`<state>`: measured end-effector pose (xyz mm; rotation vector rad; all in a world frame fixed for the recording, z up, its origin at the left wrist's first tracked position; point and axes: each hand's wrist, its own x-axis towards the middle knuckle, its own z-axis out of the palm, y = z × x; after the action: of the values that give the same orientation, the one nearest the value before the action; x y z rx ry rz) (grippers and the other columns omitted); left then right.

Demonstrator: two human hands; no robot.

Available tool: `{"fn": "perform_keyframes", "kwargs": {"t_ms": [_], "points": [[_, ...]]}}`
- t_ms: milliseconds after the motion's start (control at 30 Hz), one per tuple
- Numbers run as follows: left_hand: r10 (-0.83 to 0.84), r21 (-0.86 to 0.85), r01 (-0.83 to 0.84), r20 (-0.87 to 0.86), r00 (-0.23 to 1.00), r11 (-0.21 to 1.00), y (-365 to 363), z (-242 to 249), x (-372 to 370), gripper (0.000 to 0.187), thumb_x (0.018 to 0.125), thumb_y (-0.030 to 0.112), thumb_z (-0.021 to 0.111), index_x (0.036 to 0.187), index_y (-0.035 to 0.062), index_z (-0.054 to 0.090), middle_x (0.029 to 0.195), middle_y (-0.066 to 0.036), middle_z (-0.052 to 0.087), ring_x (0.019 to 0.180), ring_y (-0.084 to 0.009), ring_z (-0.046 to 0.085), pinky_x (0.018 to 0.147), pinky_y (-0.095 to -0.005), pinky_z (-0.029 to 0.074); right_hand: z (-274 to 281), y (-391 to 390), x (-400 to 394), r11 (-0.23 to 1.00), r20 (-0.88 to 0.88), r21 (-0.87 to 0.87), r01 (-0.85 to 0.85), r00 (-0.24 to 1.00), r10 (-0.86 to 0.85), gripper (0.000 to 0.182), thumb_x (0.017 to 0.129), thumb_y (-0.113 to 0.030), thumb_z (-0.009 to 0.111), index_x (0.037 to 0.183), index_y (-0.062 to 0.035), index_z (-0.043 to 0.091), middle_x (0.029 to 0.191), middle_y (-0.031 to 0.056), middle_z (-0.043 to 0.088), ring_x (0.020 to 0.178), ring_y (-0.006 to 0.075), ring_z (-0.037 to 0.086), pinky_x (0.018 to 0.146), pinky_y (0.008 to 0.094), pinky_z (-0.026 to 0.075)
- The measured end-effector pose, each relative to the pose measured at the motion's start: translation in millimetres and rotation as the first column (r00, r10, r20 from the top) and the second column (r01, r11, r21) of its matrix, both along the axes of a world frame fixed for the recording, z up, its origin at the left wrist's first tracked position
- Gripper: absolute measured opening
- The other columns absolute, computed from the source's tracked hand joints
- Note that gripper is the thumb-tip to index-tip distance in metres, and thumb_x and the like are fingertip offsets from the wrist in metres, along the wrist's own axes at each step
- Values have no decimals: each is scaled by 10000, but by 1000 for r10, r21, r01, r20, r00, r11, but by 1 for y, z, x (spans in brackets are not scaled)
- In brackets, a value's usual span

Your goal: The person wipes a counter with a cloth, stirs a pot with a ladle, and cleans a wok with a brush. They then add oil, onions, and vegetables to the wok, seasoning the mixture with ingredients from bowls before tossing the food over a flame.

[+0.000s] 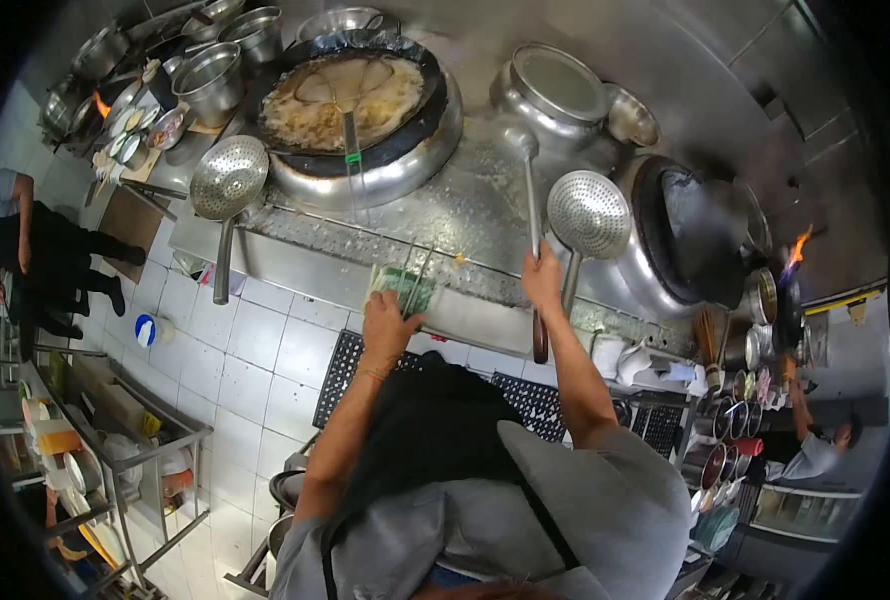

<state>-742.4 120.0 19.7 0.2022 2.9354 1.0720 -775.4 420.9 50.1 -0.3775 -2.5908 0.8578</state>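
Observation:
My right hand (542,277) is wrapped around the long handle of a metal ladle (515,142), whose bowl rests over the steel cooktop and whose wooden handle end points back toward me. Right beside it lies a round perforated skimmer (588,213). My left hand (389,322) lies on a green and white cloth (417,290) at the counter's front edge, fingers and thumb apart. Thin rods (423,262) cross the cloth close to the thumb. Ahead, a wok (425,95) holds bubbling yellowish oil, with a wire strainer (352,130) across it.
A second perforated skimmer (229,178) overhangs the counter at left. A lidded pot (557,85) stands at the back, and a dark wok (700,240) sits at right. Flame (797,247) rises at far right. Co-workers (60,235) stand at left; another person (810,450) is at right.

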Motion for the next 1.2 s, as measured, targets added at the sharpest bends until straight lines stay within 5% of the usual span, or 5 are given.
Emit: {"fn": "perform_keyframes", "kwargs": {"t_ms": [433, 533, 667, 833, 1200], "points": [[179, 15, -181, 55, 982, 983, -3, -17, 17, 296, 681, 179, 735, 835, -50, 626, 849, -250, 641, 798, -412, 631, 732, -459, 511, 31, 161, -290, 840, 10, -178, 513, 854, -520, 224, 904, -172, 561, 840, 42, 571, 677, 153, 615, 516, 260, 626, 456, 402, 476], [216, 166, -236, 128, 968, 958, -1, -2, 23, 276, 668, 179, 724, 746, -66, 624, 745, -245, 635, 727, -389, 642, 674, -441, 509, 69, 151, -282, 369, 152, -909, 196, 978, -147, 194, 935, -155, 534, 778, -49, 496, 585, 51, 492, 485, 181, 504, 442, 300, 419], [335, 255, -362, 146, 931, 897, 5, 8, 25, 290, 658, 185, 719, 704, -77, 602, 651, -218, 610, 587, -328, 618, 573, -389, 490, 67, 168, -304, -405, -84, -912, -65, 996, 29, 218, 981, -52, 365, 764, -73, 362, 581, 11, 383, 465, 129, 394, 423, 269, 342], [354, 273, -374, 124, 927, 886, -4, 24, 23, 276, 669, 157, 722, 711, -77, 582, 624, -197, 589, 562, -319, 586, 570, -383, 480, 70, 182, -283, -659, -248, -749, -67, 951, 185, 196, 980, -36, 394, 785, -40, 370, 626, 33, 411, 486, 128, 396, 448, 254, 349], [376, 209, -359, -49, 925, 910, -50, 25, 17, 270, 657, 160, 713, 686, -68, 571, 672, -212, 583, 628, -370, 581, 609, -417, 475, 130, 188, -167, 5, 168, -986, 169, 972, 164, 190, 978, -166, 488, 846, -32, 459, 645, 20, 459, 466, 114, 438, 415, 258, 338]]}}
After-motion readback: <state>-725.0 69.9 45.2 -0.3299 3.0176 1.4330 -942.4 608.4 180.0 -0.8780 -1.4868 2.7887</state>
